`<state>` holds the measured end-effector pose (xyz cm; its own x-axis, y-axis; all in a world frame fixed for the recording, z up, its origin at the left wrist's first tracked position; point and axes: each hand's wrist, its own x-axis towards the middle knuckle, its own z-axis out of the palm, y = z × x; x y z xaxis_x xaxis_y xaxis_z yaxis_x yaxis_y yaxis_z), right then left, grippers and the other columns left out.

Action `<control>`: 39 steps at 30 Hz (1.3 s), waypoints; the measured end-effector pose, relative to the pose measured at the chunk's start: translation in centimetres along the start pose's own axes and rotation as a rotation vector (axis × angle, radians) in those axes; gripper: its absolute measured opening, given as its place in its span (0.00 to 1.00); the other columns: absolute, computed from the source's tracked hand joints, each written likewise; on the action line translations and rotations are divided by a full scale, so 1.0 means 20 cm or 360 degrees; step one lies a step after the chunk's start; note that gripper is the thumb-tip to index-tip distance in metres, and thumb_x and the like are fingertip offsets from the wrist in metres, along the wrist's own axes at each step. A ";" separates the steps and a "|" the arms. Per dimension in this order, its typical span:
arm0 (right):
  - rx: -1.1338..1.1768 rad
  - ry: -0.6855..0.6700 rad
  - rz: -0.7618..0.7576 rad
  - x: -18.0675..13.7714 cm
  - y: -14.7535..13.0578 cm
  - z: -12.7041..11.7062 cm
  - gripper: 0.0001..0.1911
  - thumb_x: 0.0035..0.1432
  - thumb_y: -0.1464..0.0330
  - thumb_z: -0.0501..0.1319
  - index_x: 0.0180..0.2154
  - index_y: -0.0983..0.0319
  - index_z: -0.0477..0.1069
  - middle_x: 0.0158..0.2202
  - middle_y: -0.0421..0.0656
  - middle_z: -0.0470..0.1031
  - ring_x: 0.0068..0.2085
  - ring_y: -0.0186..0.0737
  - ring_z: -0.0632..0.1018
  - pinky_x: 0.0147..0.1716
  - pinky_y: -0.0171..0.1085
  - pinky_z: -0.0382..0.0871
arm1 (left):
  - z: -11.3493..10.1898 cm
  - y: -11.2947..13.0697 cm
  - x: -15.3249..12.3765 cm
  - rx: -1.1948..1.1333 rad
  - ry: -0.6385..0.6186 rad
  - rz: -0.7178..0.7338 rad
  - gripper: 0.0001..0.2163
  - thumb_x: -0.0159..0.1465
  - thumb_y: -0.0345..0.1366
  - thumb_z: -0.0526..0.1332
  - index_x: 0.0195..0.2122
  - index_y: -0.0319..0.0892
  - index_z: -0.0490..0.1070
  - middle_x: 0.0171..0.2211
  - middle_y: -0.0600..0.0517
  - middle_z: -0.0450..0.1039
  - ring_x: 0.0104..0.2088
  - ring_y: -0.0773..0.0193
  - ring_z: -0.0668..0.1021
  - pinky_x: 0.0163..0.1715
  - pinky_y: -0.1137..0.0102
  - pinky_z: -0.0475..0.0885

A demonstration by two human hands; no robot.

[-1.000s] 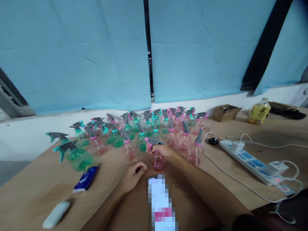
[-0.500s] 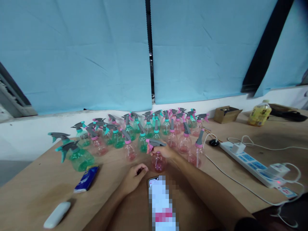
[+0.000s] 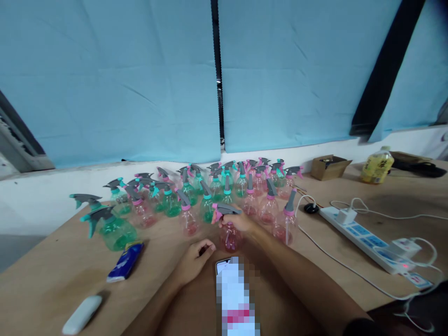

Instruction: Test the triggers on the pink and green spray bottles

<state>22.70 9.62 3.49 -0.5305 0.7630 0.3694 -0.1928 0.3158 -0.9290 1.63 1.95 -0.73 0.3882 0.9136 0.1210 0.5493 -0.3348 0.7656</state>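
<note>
The right hand (image 3: 241, 220) grips a pink spray bottle (image 3: 231, 240) below its fitted trigger head; the left hand (image 3: 196, 260) curls loosely, apparently empty, on the tabletop (image 3: 157, 254). Beyond both hands, other spray bottles (image 3: 190, 224) stand already topped.

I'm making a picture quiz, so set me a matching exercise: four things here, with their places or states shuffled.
1. Right hand
2. Left hand
3. Blue packet
4. Power strip

A. White, with adapters plugged in
B. Lying in front of a green spray bottle
C. Gripping a pink spray bottle
D. Loosely curled, gripping nothing visible

Pairs: 1-C, 2-D, 3-B, 4-A
</note>
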 end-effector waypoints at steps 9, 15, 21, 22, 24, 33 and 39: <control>-0.0050 0.0029 0.0015 0.00 0.00 0.00 0.15 0.42 0.70 0.57 0.33 0.61 0.78 0.24 0.38 0.74 0.25 0.34 0.70 0.26 0.33 0.59 | 0.00 0.00 0.00 0.0002 0.0007 0.0012 0.15 0.68 0.47 0.53 0.35 0.43 0.73 0.32 0.53 0.75 0.35 0.61 0.75 0.38 0.70 0.67; -0.0011 0.0022 -0.0032 -0.01 0.01 0.00 0.13 0.43 0.72 0.57 0.31 0.61 0.78 0.24 0.39 0.74 0.26 0.34 0.72 0.27 0.33 0.61 | 0.00 0.01 0.00 -0.0009 0.0017 0.0004 0.15 0.68 0.47 0.53 0.34 0.43 0.74 0.33 0.53 0.76 0.35 0.60 0.75 0.36 0.71 0.67; -0.0013 0.0118 -0.0045 0.00 0.03 0.02 0.12 0.46 0.72 0.57 0.31 0.60 0.78 0.24 0.38 0.73 0.27 0.34 0.72 0.29 0.33 0.63 | 0.00 0.02 0.00 -0.0027 0.0014 -0.0018 0.14 0.68 0.45 0.54 0.34 0.43 0.74 0.32 0.53 0.76 0.35 0.60 0.75 0.37 0.71 0.67; -0.0041 0.0168 -0.0049 0.00 0.03 0.03 0.13 0.47 0.72 0.58 0.33 0.60 0.79 0.24 0.38 0.73 0.27 0.34 0.72 0.29 0.33 0.64 | 0.00 0.02 0.00 -0.0027 0.0018 -0.0021 0.14 0.68 0.45 0.54 0.34 0.43 0.74 0.32 0.53 0.76 0.35 0.61 0.75 0.36 0.71 0.67; -0.0104 0.0247 -0.0085 0.00 0.06 0.03 0.13 0.50 0.70 0.59 0.38 0.59 0.78 0.24 0.37 0.72 0.28 0.35 0.73 0.29 0.33 0.65 | 0.01 0.01 0.00 -0.0033 0.0043 -0.0021 0.14 0.68 0.45 0.54 0.34 0.43 0.74 0.31 0.54 0.75 0.35 0.61 0.74 0.36 0.71 0.66; -0.0340 0.0515 -0.0366 -0.05 0.17 0.06 0.16 0.62 0.57 0.60 0.45 0.61 0.76 0.33 0.43 0.77 0.35 0.39 0.77 0.38 0.37 0.70 | 0.01 -0.02 0.00 -0.0116 0.0121 -0.0015 0.16 0.68 0.48 0.54 0.32 0.42 0.71 0.26 0.56 0.69 0.29 0.65 0.70 0.31 0.73 0.64; -0.0559 0.0568 -0.0417 -0.10 0.25 0.06 0.17 0.66 0.57 0.55 0.45 0.61 0.76 0.35 0.44 0.77 0.36 0.41 0.77 0.41 0.39 0.69 | 0.00 -0.02 -0.01 -0.0127 0.0147 0.0007 0.16 0.68 0.48 0.54 0.32 0.42 0.71 0.25 0.56 0.67 0.28 0.65 0.70 0.30 0.73 0.64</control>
<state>21.79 8.99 -1.92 -0.1782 0.7581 0.6273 0.0380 0.6423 -0.7655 1.36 1.90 -1.09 0.3184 0.9309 0.1792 0.4856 -0.3225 0.8125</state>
